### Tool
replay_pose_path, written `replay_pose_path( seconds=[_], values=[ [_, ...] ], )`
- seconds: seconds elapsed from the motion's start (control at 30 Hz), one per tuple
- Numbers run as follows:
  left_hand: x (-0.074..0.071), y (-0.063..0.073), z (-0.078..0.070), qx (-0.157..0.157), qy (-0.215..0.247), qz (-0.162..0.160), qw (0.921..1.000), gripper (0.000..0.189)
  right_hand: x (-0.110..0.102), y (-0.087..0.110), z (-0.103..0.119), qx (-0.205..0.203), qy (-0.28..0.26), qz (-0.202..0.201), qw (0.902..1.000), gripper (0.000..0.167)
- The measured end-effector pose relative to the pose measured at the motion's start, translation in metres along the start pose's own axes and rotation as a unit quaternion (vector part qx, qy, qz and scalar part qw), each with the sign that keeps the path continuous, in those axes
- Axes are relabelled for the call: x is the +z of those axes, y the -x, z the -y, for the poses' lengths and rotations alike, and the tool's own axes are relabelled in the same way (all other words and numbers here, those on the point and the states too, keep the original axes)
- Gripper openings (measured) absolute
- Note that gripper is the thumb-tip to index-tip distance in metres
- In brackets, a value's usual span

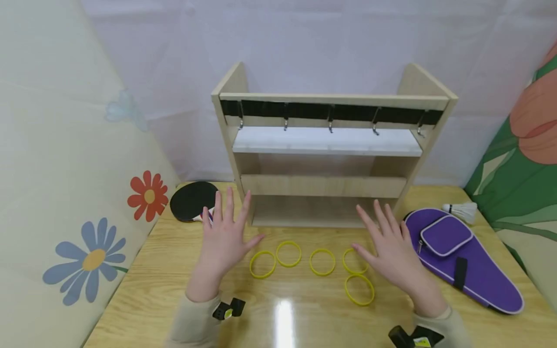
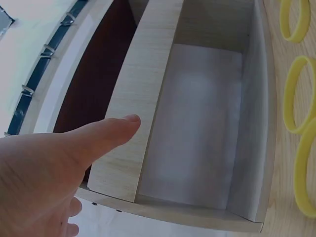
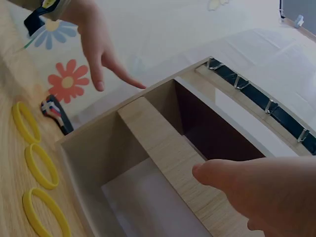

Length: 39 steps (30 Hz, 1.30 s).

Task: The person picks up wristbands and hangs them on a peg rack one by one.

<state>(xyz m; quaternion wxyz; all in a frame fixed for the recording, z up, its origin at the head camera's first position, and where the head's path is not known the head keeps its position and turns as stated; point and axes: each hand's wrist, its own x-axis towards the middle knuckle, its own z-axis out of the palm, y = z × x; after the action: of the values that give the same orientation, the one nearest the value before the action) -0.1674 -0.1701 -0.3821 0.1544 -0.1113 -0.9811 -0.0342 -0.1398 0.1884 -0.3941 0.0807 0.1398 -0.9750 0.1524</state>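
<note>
Both of my hands hold nothing, fingers spread, palms toward the wooden rack (image 1: 324,186). In the head view my left hand (image 1: 224,241) is at the rack's front left, overlapping the handle of a black table tennis paddle (image 1: 191,200). On the other side, my right hand (image 1: 389,249) is near the rack's front right corner, its thumb by a yellow ring (image 1: 349,265). Several thin yellow rings lie on the table between the hands, among them one ring (image 1: 263,264) near the left thumb and another ring (image 1: 359,290) nearer me.
A row of metal hooks (image 1: 330,118) hangs from the black strip across the rack's top. At the right lie a purple racket bag (image 1: 461,261) and a white shuttlecock (image 1: 463,211). Flowered panels (image 1: 91,261) flank the wooden table (image 1: 143,299) on both sides.
</note>
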Motion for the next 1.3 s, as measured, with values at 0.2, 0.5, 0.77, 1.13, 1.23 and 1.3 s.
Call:
replay_pose_path(
  seconds=[0.2,0.5,0.77,1.13,1.23,1.3],
  values=[
    [-0.002,-0.006,0.010,0.014,0.015,-0.009,0.9997,0.108,0.000,-0.003,-0.005,-0.037,-0.057,-0.016,0.9975,0.083],
    [-0.010,-0.026,0.028,0.017,0.165,-0.021,0.9859,0.112,0.000,0.001,-0.013,-0.049,-0.151,-0.044,0.9864,0.069],
    [-0.005,-0.045,0.040,-0.019,0.353,-0.005,0.9355,0.107,0.008,-0.001,-0.021,-0.064,-0.170,-0.098,0.9784,0.064],
    [0.004,-0.063,0.050,-0.057,0.567,0.016,0.8214,0.086,0.027,-0.008,-0.038,-0.056,-0.261,-0.091,0.9595,0.059],
    [0.007,-0.069,0.054,-0.082,0.606,0.020,0.7906,0.080,0.030,-0.010,-0.042,-0.048,-0.276,-0.081,0.9566,0.056],
    [0.010,-0.072,0.056,-0.093,0.626,0.024,0.7740,0.077,0.032,-0.010,-0.045,-0.043,-0.283,-0.073,0.9554,0.055]
  ],
)
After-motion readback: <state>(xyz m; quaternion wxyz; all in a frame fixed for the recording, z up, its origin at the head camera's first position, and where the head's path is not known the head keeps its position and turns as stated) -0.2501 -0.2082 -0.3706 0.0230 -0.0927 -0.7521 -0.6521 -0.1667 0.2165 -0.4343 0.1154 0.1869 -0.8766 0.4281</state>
